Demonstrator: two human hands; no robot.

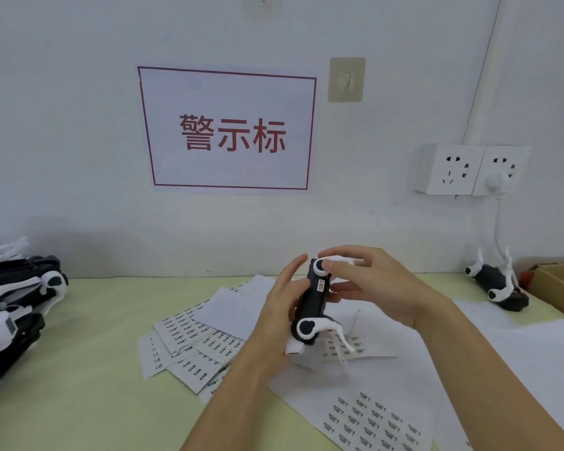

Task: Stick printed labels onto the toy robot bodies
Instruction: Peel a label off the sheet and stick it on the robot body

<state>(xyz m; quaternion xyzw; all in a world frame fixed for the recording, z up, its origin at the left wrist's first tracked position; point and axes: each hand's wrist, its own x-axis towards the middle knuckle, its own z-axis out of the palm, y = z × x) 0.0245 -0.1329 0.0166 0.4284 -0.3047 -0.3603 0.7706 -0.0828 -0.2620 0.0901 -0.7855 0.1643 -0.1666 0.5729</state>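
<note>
From the head camera, the toy robot body (310,304) is held above the table (88,353), its long axis running near to far, tilted slightly right at the top. The left hand (274,317) grips it along its left flank; the right hand (358,281) curls over the far end, thumb pressing by a small label (321,285) — apparently being smoothed down. Both hands touch it. Label sheets (189,349) lie just below and left. Finished robots (17,304) sit well apart left, another robot (495,284) right — open room between.
</note>
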